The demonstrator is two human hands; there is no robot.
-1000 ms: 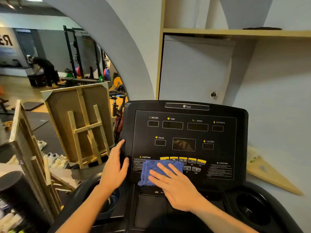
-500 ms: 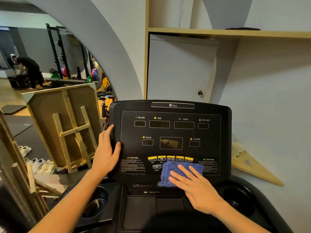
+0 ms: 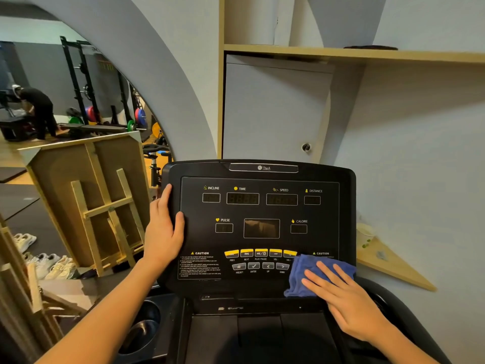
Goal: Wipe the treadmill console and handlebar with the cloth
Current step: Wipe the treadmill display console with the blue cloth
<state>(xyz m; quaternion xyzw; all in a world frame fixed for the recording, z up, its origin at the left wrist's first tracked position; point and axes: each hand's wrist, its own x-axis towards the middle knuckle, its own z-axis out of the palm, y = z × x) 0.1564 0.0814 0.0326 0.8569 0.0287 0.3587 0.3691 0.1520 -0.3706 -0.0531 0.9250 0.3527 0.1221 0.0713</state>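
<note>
The black treadmill console (image 3: 262, 211) fills the middle of the view, with dark displays and a row of yellow buttons. A blue cloth (image 3: 304, 274) lies pressed flat on its lower right corner, over the right caution label. My right hand (image 3: 343, 300) rests palm-down on the cloth with fingers spread. My left hand (image 3: 164, 229) grips the console's left edge, thumb on the front face. The dark handlebar (image 3: 401, 308) curves down at the lower right, partly behind my right arm.
A cup holder (image 3: 143, 329) sits at the lower left below the console. Wooden easels and boards (image 3: 97, 203) lean at the left, with shoes on the floor. A wooden corner shelf (image 3: 388, 264) carries a paper cup at the right. A person bends over far left.
My right hand has slid the cloth rightward along the console's bottom row, from under the left buttons to the lower right corner. My left hand has shifted higher on the left edge.
</note>
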